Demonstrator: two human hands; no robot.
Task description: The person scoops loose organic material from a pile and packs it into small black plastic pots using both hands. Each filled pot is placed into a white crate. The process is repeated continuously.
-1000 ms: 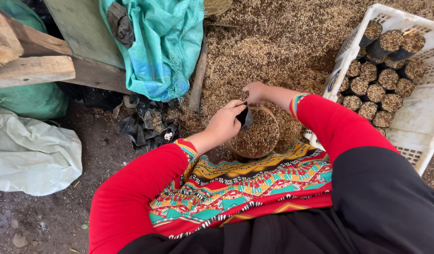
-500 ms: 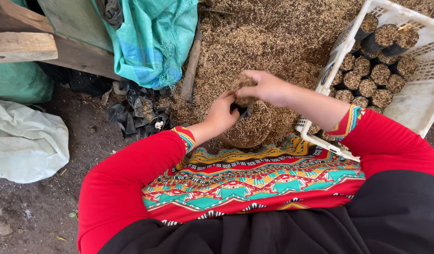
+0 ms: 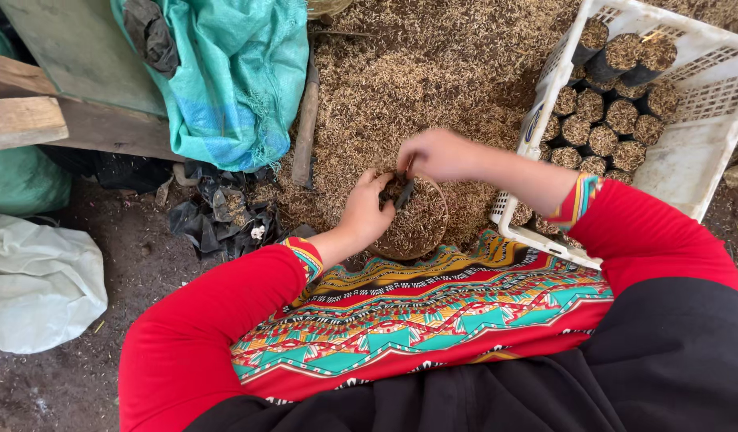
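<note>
My left hand [image 3: 367, 211] and my right hand [image 3: 435, 154] meet over a shallow round bowl [image 3: 433, 228] heaped with brown husk. Between the fingers of both hands is a small black plastic bag [image 3: 402, 192], held at its mouth just above the bowl. Both sleeves are red with striped cuffs, and a patterned cloth [image 3: 433, 316] covers my lap below the bowl. A big pile of the same husk [image 3: 417, 80] spreads behind the hands.
A white plastic crate [image 3: 689, 152] at the right holds several small black bags filled with husk [image 3: 601, 120]. A wooden handle [image 3: 305, 128] lies on the pile. A teal sack [image 3: 233, 72], crumpled black bags [image 3: 217, 216], wooden planks [image 3: 25, 120] and a white sack [image 3: 37, 284] lie left.
The view has shifted slightly. My right hand has moved in from the right above the bowl, and both hands have stayed on the black bag.
</note>
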